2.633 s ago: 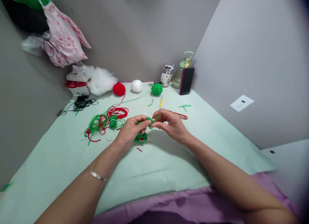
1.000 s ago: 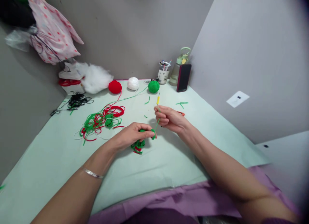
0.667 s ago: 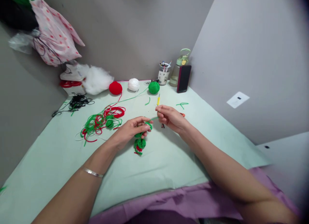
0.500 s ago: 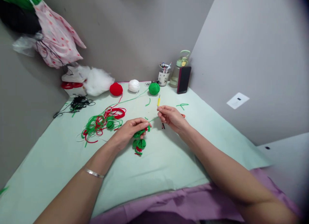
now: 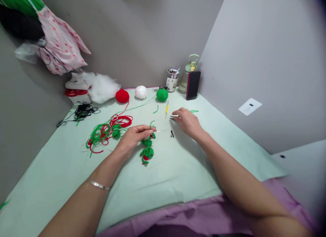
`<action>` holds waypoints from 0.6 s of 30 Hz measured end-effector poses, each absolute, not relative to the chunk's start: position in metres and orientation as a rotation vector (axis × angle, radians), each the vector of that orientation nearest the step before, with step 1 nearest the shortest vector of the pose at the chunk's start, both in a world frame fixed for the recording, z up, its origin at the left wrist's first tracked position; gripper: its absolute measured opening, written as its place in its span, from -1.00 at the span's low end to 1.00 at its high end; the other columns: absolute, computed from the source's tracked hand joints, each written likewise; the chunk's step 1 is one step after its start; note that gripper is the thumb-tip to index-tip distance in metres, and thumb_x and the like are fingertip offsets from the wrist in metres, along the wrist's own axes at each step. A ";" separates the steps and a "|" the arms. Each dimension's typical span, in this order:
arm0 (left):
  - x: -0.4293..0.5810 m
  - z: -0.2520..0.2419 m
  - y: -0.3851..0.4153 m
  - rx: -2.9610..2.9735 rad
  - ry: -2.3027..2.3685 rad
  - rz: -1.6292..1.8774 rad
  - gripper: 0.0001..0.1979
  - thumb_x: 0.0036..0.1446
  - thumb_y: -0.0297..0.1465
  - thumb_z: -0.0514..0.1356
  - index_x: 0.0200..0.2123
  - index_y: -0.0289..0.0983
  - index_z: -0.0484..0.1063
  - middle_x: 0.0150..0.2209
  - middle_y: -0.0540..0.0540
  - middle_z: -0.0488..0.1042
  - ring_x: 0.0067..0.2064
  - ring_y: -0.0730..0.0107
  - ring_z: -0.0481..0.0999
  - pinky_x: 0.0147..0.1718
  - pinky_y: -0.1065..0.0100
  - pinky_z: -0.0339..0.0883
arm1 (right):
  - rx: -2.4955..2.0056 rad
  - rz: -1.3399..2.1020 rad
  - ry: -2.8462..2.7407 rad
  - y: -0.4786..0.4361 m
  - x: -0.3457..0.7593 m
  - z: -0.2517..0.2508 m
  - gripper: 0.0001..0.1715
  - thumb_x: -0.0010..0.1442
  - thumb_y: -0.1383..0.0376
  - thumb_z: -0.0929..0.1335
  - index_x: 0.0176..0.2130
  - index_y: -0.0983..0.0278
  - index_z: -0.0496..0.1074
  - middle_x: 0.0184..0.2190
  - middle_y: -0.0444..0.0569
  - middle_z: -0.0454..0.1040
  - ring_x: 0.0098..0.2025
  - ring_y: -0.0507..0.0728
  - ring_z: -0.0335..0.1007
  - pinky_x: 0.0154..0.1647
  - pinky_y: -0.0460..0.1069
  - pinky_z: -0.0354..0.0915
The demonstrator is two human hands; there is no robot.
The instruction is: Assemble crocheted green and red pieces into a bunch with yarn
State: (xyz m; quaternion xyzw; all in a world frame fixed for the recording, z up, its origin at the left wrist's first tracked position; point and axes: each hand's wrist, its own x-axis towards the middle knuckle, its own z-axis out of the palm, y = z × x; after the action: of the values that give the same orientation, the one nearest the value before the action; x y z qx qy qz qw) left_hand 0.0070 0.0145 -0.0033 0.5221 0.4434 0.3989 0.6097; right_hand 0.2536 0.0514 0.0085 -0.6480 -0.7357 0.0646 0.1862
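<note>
My left hand (image 5: 137, 136) pinches the top of a green and red crocheted piece (image 5: 147, 152), which lies on the pale green tablecloth. A thin light needle-like item (image 5: 161, 130) points right from its fingertips, and a short green yarn end (image 5: 152, 123) stands up beside them. My right hand (image 5: 187, 121) is closed on a dark pointed tool (image 5: 172, 118), probably scissors, whose handles are hidden under the palm. A yellow-handled hook (image 5: 166, 109) lies just left of my right hand. Below it sits a small black and pink item (image 5: 172, 134).
Tangled red and green yarn (image 5: 104, 133) spreads on the left, with black yarn (image 5: 85, 111) behind. Red (image 5: 122, 96), white (image 5: 141, 92) and green (image 5: 162, 94) balls line the back, near a pen cup (image 5: 172, 81), a bottle (image 5: 184, 79) and a phone (image 5: 193, 85).
My right hand has let go of the green strand, moved right and taken hold of the dark pointed tool. The needle-like item now shows at my left fingertips.
</note>
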 end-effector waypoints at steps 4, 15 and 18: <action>0.008 0.000 0.013 1.162 0.966 0.930 -0.82 -0.01 -0.32 0.39 -0.35 -0.31 0.62 0.00 -0.22 0.56 -0.32 0.46 0.46 -0.36 0.39 0.32 | -2.010 0.033 -2.257 0.056 0.266 0.008 -0.69 0.20 0.50 0.25 -0.16 0.34 0.54 -0.14 0.23 0.49 -0.07 0.29 0.38 -0.21 0.04 0.18; 0.010 0.005 0.009 1.065 0.915 0.995 -0.72 0.13 -0.21 0.30 -0.25 -0.33 0.54 -0.11 -0.17 0.58 -0.19 0.33 0.62 -0.19 0.37 0.49 | -1.480 0.691 -2.158 0.041 0.254 0.035 -0.59 0.39 0.23 0.12 -0.14 0.31 0.47 -0.39 -0.05 0.44 -0.48 0.01 0.25 -0.42 -0.08 0.20; 0.011 0.004 0.010 1.065 0.929 1.017 -0.72 0.13 -0.21 0.30 -0.23 -0.32 0.55 -0.11 -0.15 0.58 -0.24 0.37 0.62 -0.23 0.39 0.50 | -1.191 1.010 -2.196 0.030 0.245 0.042 -0.50 0.39 0.06 0.15 -0.12 0.33 0.49 -0.42 -0.07 0.39 -0.48 0.01 0.19 -0.44 -0.08 0.18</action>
State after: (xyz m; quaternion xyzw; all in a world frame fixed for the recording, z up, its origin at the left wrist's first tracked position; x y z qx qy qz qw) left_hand 0.0113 0.0097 0.0035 0.4679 0.4080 0.4464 0.6444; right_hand 0.2450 0.0300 0.0419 -0.4311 -0.7946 0.3656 0.2216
